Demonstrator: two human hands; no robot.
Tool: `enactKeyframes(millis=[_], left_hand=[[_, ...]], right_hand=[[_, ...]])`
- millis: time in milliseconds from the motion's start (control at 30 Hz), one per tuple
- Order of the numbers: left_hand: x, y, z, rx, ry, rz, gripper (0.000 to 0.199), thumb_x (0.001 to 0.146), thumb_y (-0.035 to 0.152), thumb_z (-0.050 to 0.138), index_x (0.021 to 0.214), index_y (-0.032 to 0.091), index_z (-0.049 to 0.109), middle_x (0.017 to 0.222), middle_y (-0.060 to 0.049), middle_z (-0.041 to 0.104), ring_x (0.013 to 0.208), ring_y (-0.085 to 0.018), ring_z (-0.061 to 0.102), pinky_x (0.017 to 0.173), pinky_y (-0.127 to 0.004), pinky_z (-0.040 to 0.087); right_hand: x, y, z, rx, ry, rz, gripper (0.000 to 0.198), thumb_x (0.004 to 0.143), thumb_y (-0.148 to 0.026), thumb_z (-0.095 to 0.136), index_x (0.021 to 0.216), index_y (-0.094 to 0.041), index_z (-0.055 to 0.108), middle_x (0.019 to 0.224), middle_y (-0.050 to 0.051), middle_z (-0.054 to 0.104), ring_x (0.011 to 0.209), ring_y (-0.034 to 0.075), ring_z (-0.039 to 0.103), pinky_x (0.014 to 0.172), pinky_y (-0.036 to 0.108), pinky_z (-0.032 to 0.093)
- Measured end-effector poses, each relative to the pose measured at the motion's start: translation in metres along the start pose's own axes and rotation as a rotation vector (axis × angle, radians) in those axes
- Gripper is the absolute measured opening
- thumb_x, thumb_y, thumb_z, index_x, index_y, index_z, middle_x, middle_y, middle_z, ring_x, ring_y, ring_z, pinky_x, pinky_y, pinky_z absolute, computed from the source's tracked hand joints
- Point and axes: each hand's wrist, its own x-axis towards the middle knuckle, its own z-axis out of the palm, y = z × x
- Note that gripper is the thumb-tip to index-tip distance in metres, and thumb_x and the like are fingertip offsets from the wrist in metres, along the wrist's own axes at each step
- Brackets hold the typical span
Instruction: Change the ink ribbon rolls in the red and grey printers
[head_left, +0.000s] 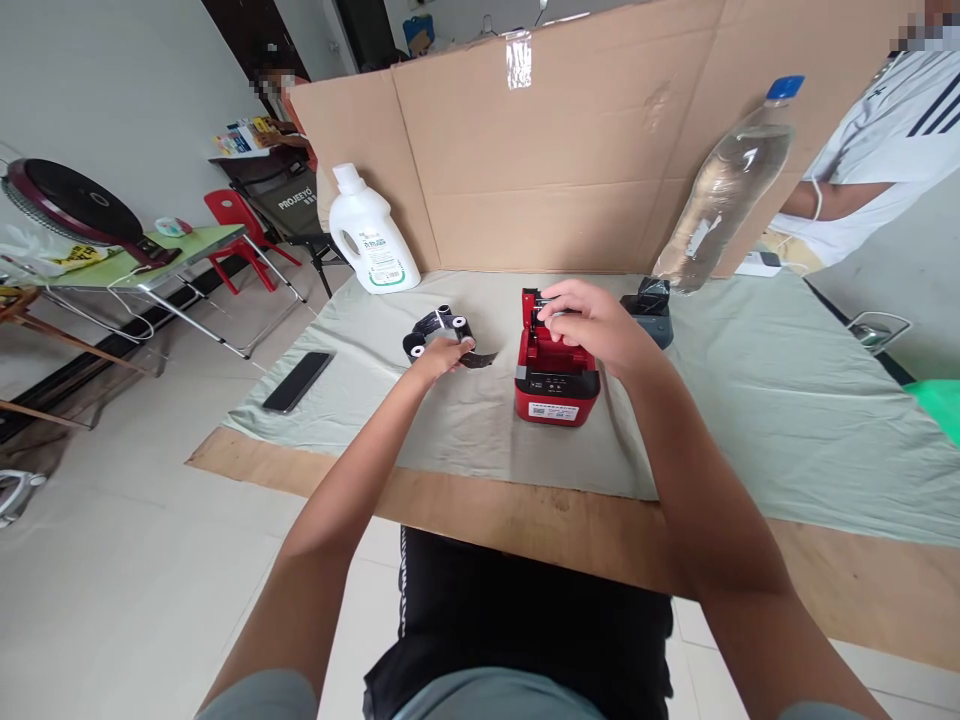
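**Red machine [556, 384] and black roll [461, 327]**

The red machine sits open on the cloth [472, 430], under the right hand's [596, 325] bent fingers. I can't tell if they hold anything. The left hand [444, 357] pinches the shiny black roll.

A single view here, and it looked out from the person's own head, forward and steeply down! Fingers of the bare left hand [442, 360] and bare right hand [598, 328] sat near, mid-view; beyond those fingers it reached the tall brown cardboard panel [540, 180], and short of them, closest, the wearer's grey-green fabric shirt [495, 697].
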Motion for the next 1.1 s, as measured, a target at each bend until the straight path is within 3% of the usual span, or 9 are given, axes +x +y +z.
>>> enactKeyframes(millis=[233, 400, 500, 667, 733, 800, 933, 1033, 1100], left_hand=[[-0.019, 0.002, 0.023, 0.286, 0.183, -0.001, 0.028, 0.102, 0.034, 0.049, 0.095, 0.021, 0.072, 0.113, -0.015, 0.076, 0.119, -0.033, 0.069, 0.103, -0.043, 0.051], [-0.034, -0.003, 0.033, 0.363, 0.288, -0.043, 0.040, 0.106, 0.034, 0.037, 0.114, 0.021, 0.074, 0.125, -0.018, 0.072, 0.118, -0.035, 0.070, 0.099, -0.045, 0.053], [-0.033, -0.010, 0.024, 0.359, 0.365, -0.013, 0.040, 0.103, 0.032, 0.043, 0.131, 0.021, 0.069, 0.138, -0.018, 0.066, 0.118, -0.033, 0.069, 0.097, -0.041, 0.053], [-0.005, -0.007, -0.011, 0.313, 0.447, 0.057, 0.032, 0.095, 0.029, 0.057, 0.121, 0.021, 0.073, 0.107, -0.011, 0.077, 0.106, -0.028, 0.072, 0.089, -0.036, 0.054], [0.015, 0.003, -0.018, 0.343, 0.429, 0.022, 0.031, 0.094, 0.040, 0.061, 0.116, 0.023, 0.075, 0.113, -0.011, 0.077, 0.110, -0.031, 0.071, 0.089, -0.039, 0.054], [0.034, 0.014, -0.017, 0.429, 0.327, -0.021, 0.036, 0.089, 0.050, 0.068, 0.112, 0.024, 0.075, 0.121, -0.014, 0.076, 0.111, -0.035, 0.071, 0.089, -0.042, 0.054], [0.052, 0.029, -0.007, 0.572, 0.204, -0.015, 0.032, 0.080, 0.039, 0.076, 0.107, 0.022, 0.076, 0.117, -0.017, 0.075, 0.110, -0.037, 0.071, 0.089, -0.044, 0.055], [0.041, 0.029, -0.007, 0.482, 0.289, 0.123, 0.031, 0.082, 0.033, 0.074, 0.112, 0.025, 0.073, 0.113, -0.011, 0.076, 0.108, -0.031, 0.071, 0.090, -0.038, 0.054], [0.023, 0.026, -0.007, 0.216, 0.357, 0.374, 0.029, 0.085, 0.035, 0.072, 0.112, 0.025, 0.071, 0.106, -0.008, 0.076, 0.100, -0.025, 0.071, 0.088, -0.034, 0.054]], right_hand=[[-0.005, -0.006, -0.001, -0.007, -0.033, -0.012, 0.042, 0.072, -0.014, 0.067, 0.114, -0.021, 0.068, 0.105, 0.005, 0.069, 0.071, 0.014, 0.059, 0.068, 0.032, 0.054], [-0.005, -0.004, -0.002, 0.013, -0.030, -0.032, 0.042, 0.072, -0.015, 0.067, 0.113, -0.022, 0.068, 0.101, 0.004, 0.069, 0.072, 0.014, 0.059, 0.063, 0.029, 0.050], [-0.006, -0.004, -0.002, 0.007, -0.027, -0.035, 0.041, 0.072, -0.015, 0.068, 0.113, -0.022, 0.068, 0.100, 0.004, 0.069, 0.072, 0.015, 0.060, 0.062, 0.029, 0.050], [-0.007, -0.007, -0.003, 0.012, 0.001, -0.043, 0.040, 0.073, -0.018, 0.070, 0.112, -0.023, 0.068, 0.101, 0.004, 0.069, 0.075, 0.017, 0.061, 0.063, 0.031, 0.050], [-0.007, -0.008, -0.004, 0.005, 0.018, -0.045, 0.039, 0.074, -0.019, 0.071, 0.112, -0.024, 0.068, 0.101, 0.005, 0.069, 0.076, 0.017, 0.062, 0.064, 0.032, 0.050], [-0.007, -0.008, -0.004, -0.001, 0.030, -0.044, 0.038, 0.074, -0.020, 0.072, 0.112, -0.024, 0.069, 0.100, 0.005, 0.068, 0.077, 0.018, 0.062, 0.065, 0.032, 0.050], [-0.009, -0.013, -0.006, 0.001, 0.021, -0.032, 0.038, 0.073, -0.021, 0.072, 0.111, -0.023, 0.068, 0.098, 0.004, 0.069, 0.074, 0.016, 0.060, 0.064, 0.031, 0.048], [-0.010, -0.015, -0.012, -0.005, 0.027, -0.022, 0.035, 0.074, -0.022, 0.072, 0.109, -0.023, 0.069, 0.097, 0.004, 0.070, 0.070, 0.014, 0.057, 0.061, 0.028, 0.045], [-0.008, -0.014, -0.017, 0.001, 0.032, -0.021, 0.028, 0.076, -0.023, 0.071, 0.105, -0.022, 0.070, 0.096, 0.004, 0.070, 0.066, 0.012, 0.053, 0.058, 0.027, 0.042]])
